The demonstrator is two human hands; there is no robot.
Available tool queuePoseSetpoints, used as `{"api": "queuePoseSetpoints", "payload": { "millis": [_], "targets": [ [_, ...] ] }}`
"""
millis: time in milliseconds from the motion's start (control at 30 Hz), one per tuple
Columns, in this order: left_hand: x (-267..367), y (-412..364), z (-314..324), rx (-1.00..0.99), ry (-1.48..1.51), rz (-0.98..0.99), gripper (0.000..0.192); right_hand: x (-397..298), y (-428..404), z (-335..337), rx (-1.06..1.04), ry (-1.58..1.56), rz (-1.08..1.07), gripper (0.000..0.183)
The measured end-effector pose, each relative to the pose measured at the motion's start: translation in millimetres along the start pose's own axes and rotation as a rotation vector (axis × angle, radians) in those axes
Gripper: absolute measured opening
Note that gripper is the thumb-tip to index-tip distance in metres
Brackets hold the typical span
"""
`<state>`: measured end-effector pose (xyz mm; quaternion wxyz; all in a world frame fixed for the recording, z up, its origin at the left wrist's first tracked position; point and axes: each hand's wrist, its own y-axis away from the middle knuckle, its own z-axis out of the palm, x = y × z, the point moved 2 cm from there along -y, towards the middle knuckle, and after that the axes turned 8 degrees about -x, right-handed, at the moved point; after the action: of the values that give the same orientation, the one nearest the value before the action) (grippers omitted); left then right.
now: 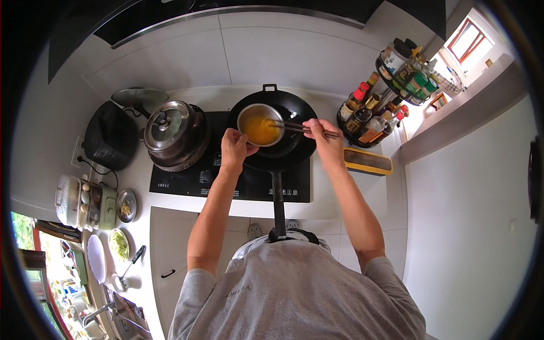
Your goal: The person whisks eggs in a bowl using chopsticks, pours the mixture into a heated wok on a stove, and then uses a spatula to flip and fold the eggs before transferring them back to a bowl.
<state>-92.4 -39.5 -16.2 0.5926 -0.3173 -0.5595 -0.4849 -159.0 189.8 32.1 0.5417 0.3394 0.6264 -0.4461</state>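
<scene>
My left hand (236,147) grips the near-left rim of a small metal bowl (279,139). Inside the bowl is a yellow-orange liquid (258,129) with a frothy patch, which looks like beaten egg. Dark chopsticks (295,126) are held in my right hand (325,135), their tips dipping into the liquid. Both hands are above a black wok (297,154), whose long handle (278,204) points toward my body. The bowl covers the wok's left part; whether it touches the wok I cannot tell.
Left of the wok, a lidded metal pot (170,131) stands on the black cooktop (250,187). At right are a tiered rack (399,80) of bottles and jars and a yellow-edged box (368,162). On the left counter are a plate of shredded greens (118,245), a small dish (126,206) and a ladle (130,264).
</scene>
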Motion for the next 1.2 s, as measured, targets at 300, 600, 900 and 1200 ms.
{"api": "queuePoseSetpoints", "payload": {
  "millis": [300,600,900,1200],
  "targets": [
    [-5.4,4.6,-4.6,0.003,0.003,0.007,0.008,-0.8,3.3,-3.4,-0.099,0.001,0.014,0.025],
    [3.0,11.6,-2.5,-0.027,0.039,-0.024,0.006,-4.0,10.3,9.0,-0.201,-0.082,0.028,0.025],
    [2.3,15.4,-0.9,-0.045,0.046,-0.024,0.006,-15.9,10.6,7.2,-0.077,-0.033,-0.029,0.025],
    [0.6,18.2,1.8,-0.062,0.072,-0.02,0.007,-18.8,11.3,8.1,-0.026,-0.04,0.012,0.026]
  ]
}}
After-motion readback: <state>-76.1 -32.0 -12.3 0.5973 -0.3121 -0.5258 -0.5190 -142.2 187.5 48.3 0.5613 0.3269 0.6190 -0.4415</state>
